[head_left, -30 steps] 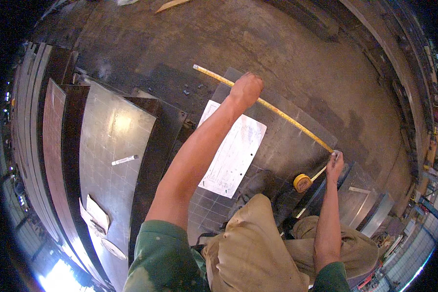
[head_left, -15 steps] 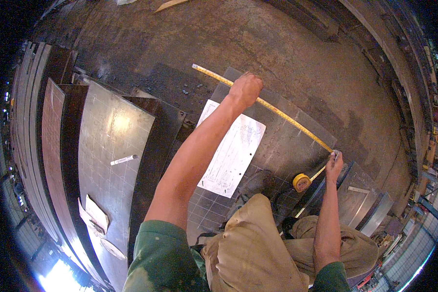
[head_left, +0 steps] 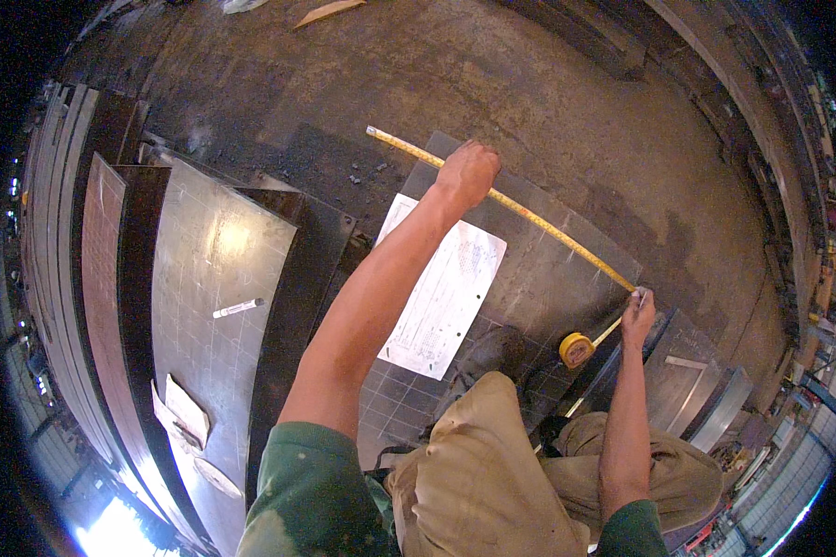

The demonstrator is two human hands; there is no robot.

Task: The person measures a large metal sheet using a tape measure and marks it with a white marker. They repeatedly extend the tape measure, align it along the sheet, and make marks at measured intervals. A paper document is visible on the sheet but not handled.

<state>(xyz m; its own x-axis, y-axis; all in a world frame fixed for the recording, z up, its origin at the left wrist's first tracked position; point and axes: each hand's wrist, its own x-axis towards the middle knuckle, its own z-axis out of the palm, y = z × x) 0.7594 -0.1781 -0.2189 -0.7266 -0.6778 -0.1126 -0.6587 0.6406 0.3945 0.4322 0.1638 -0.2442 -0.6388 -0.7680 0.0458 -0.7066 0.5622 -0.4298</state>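
Note:
A yellow tape measure blade runs slantwise along the far edge of a dark steel plate. My left hand is closed on the blade near its free end, which sticks out past the plate's far left corner. At the plate's right corner, the fingers of my right hand pinch the blade; a small pale thing shows at their tips, too small to name. From there the blade bends back to its round yellow case, lying nearer me. Beneath my left forearm a printed drawing sheet lies on the plate, partly covered.
To the left, a raised metal plate with grid lines bears a white marker and pale work gloves. Long steel pieces stand beyond it. More metal pieces lie at the right. My shoe rests on the gridded plate.
Both hands keep their hold on the tape at nearly the same spots. The whole view has shifted very slightly.

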